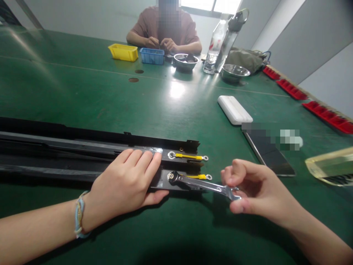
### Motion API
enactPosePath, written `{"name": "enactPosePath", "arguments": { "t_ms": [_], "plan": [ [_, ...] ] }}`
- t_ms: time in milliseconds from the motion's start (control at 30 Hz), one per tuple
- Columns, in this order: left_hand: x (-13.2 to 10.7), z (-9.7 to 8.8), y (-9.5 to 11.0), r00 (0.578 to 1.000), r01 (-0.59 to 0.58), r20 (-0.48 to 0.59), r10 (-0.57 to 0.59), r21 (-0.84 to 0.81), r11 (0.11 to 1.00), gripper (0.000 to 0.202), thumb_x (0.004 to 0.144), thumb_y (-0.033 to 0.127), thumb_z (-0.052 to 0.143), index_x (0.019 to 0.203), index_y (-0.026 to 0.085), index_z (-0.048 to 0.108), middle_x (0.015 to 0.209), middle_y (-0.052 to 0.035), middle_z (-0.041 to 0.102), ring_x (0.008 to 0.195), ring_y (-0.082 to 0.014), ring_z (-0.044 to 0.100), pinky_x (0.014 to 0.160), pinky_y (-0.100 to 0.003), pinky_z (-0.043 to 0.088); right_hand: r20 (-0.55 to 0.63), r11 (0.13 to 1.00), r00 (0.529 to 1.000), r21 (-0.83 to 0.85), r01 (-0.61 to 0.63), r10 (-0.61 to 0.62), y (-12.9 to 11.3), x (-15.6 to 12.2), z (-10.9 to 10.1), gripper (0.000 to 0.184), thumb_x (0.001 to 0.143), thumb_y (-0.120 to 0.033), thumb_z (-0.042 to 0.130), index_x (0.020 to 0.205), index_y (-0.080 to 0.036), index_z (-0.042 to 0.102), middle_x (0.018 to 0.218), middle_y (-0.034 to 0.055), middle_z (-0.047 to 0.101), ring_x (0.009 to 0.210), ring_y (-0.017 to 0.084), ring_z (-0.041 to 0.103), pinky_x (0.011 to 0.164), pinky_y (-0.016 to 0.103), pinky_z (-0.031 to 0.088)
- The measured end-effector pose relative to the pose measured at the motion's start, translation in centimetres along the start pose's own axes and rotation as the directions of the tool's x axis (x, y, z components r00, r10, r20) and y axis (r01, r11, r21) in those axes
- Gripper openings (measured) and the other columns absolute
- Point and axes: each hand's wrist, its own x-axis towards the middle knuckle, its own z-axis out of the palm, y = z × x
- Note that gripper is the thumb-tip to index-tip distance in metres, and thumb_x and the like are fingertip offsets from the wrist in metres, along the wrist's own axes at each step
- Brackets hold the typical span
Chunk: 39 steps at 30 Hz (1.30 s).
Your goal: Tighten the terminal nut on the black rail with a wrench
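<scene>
Two long black metal channels (91,162) lie side by side, reaching in from the left. My left hand (127,180) grips the nearer one close to its right end, fingers over the top and thumb along the front edge. A combination wrench (205,184) has its ring end around the nut at the nearer channel's end. At its open-jaw end, my right hand (250,187) pinches it between thumb and fingers. A yellow wire with ring terminals (190,157) is fastened to the farther channel; a second yellow wire (200,176) sits partly behind the wrench.
A white power bank (235,110) and a dark phone (267,151) lie right of the channels. Across the green table (82,88) a person sits behind a yellow bin (123,53), a blue bin (152,56), metal bowls (186,65) and bottles (215,48). Red trays (328,117) line the right edge.
</scene>
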Motion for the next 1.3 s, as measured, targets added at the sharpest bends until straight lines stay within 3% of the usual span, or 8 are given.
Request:
{"name": "enactPosePath", "arguments": {
  "t_ms": [133,267,400,833,1300],
  "plan": [
    [0.1,0.1,0.3,1.000,-0.004,-0.007,0.004,-0.007,1.000,0.062,0.090,0.057,0.037,0.102,0.002,0.064,0.084,-0.0170,0.067,0.071,-0.0279,0.060,0.063,-0.040,0.046,-0.103,0.998,0.994,-0.068,0.020,-0.026,0.1,0.6,-0.8,0.027,0.058,-0.022,0.090,0.071,-0.022,0.066,0.068,-0.0011,0.061,0.056,0.012,0.052,0.049,0.022,0.041],
    [0.1,-0.1,0.4,1.000,-0.006,-0.007,0.006,0.002,1.000,0.061,0.091,0.056,0.038,0.102,0.002,0.064,0.084,-0.0171,0.066,0.072,-0.0275,0.060,0.063,-0.040,0.046,-0.212,0.993,0.977,-0.111,-0.039,0.014,0.2,1.1,-1.1,0.029,0.057,-0.030,0.091,0.071,-0.021,0.068,0.068,0.0003,0.064,0.058,0.014,0.057,0.050,0.023,0.045],
    [-0.1,-0.5,0.2,1.000,-0.004,-0.001,0.004,0.004,1.000,0.061,0.090,0.056,0.038,0.102,0.002,0.064,0.084,-0.0164,0.067,0.072,-0.0277,0.060,0.063,-0.040,0.047,-0.262,0.991,0.964,-0.108,-0.073,0.043,0.6,1.6,-1.1,0.029,0.059,-0.032,0.089,0.078,-0.019,0.071,0.069,0.0014,0.066,0.055,0.013,0.055,0.049,0.024,0.044],
    [-1.2,-0.5,-0.7,1.000,-0.003,-0.011,0.003,-0.009,1.000,0.061,0.091,0.056,0.038,0.103,0.003,0.064,0.086,-0.0167,0.067,0.073,-0.0275,0.060,0.063,-0.040,0.046,-0.209,0.992,0.977,-0.109,-0.059,0.035,0.7,1.9,-0.3,0.029,0.057,-0.030,0.090,0.072,-0.020,0.067,0.068,0.0013,0.063,0.055,0.013,0.054,0.045,0.022,0.044],
    [-0.6,-0.2,-0.6,1.000,0.007,-0.010,-0.007,-0.028,1.000,0.060,0.091,0.057,0.039,0.100,0.004,0.065,0.084,-0.0154,0.065,0.072,-0.0267,0.058,0.062,-0.039,0.043,-0.117,0.974,0.987,-0.208,0.088,-0.114,-0.6,0.3,1.0,0.026,0.058,-0.022,0.090,0.070,-0.021,0.067,0.065,0.0003,0.063,0.053,0.013,0.057,0.049,0.023,0.049]
  ]
}}
